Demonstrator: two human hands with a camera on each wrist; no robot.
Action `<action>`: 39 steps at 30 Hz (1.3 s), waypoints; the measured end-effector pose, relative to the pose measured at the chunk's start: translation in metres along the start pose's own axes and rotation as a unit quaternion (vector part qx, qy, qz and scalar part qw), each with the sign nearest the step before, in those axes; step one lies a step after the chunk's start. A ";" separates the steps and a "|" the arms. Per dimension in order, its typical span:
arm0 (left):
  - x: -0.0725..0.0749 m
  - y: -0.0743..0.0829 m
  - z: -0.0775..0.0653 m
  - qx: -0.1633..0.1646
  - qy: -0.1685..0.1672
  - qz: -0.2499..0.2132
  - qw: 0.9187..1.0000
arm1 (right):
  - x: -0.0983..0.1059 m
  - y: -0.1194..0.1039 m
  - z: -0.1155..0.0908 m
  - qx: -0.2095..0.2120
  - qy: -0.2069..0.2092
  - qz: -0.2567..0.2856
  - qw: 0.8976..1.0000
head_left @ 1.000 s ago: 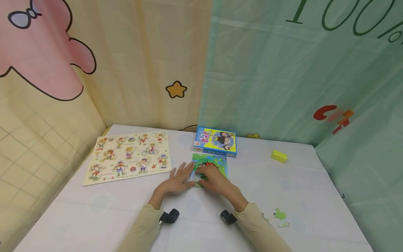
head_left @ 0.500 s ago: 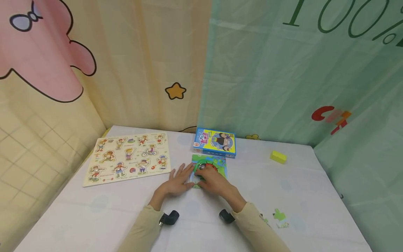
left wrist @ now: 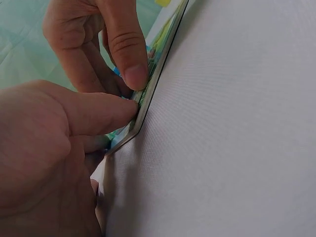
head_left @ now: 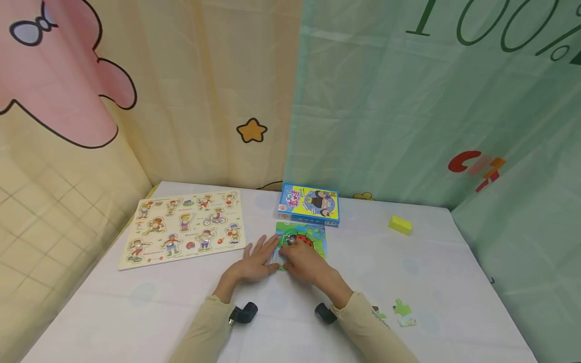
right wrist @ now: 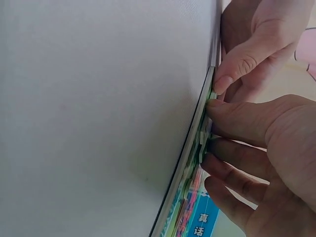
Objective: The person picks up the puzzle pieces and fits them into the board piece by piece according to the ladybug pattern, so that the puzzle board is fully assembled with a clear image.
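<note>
A small jigsaw puzzle [head_left: 321, 244] with a red ladybug on a green ground lies in its shallow tray in front of the person. My left hand [head_left: 255, 263] rests at its left edge, fingers extended and thumb on the near left corner. With curled fingers, my right hand [head_left: 306, 263] holds a puzzle piece [right wrist: 203, 137] down at the puzzle's surface, mostly hidden by the hand. Both thumbs nearly meet at the tray edge [left wrist: 153, 84] in the left wrist view. Loose puzzle pieces [head_left: 402, 308] lie to the right, near the right sleeve [head_left: 374, 330].
A blue and yellow card box [head_left: 309, 204] lies just behind the puzzle. At the left is a wooden peg board [head_left: 183, 229] with sports figures. A yellow block [head_left: 400, 225] sits at the back right of the white table [head_left: 281, 327]. Printed curtains [head_left: 386, 101] stand behind.
The right hand has shifted slightly left and toward the person over the puzzle, uncovering more of the ladybug. The left hand stays in place.
</note>
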State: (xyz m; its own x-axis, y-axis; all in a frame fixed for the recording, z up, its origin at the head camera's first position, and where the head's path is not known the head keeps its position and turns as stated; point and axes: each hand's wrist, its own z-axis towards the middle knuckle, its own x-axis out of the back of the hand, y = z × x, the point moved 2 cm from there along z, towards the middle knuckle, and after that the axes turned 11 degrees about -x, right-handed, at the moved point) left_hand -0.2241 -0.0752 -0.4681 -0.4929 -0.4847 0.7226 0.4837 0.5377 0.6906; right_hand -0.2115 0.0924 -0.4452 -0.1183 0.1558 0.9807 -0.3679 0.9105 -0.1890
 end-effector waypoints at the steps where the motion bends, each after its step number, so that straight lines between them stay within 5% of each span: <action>1: 0.000 0.000 0.000 0.000 0.000 -0.001 1.000 | -0.001 0.000 0.000 0.001 0.001 0.000 1.000; 19: -0.001 -0.003 0.003 0.006 -0.003 0.005 1.000 | 0.001 -0.011 0.000 -0.004 0.026 -0.054 0.998; 29: -0.001 -0.001 0.003 0.010 0.001 0.002 1.000 | 0.000 -0.002 -0.002 -0.010 0.023 0.001 1.000; 39: -0.002 0.000 0.001 0.013 -0.001 -0.008 1.000 | 0.002 -0.001 -0.004 0.026 0.022 -0.061 0.998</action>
State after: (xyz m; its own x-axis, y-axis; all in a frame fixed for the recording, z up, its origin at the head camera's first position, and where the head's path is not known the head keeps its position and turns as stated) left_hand -0.2241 -0.0734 -0.4691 -0.5015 -0.4920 0.7116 0.4563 0.5484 0.7007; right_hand -0.2077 0.0930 -0.4430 -0.0300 0.0635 0.9975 -0.4239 0.9030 -0.0702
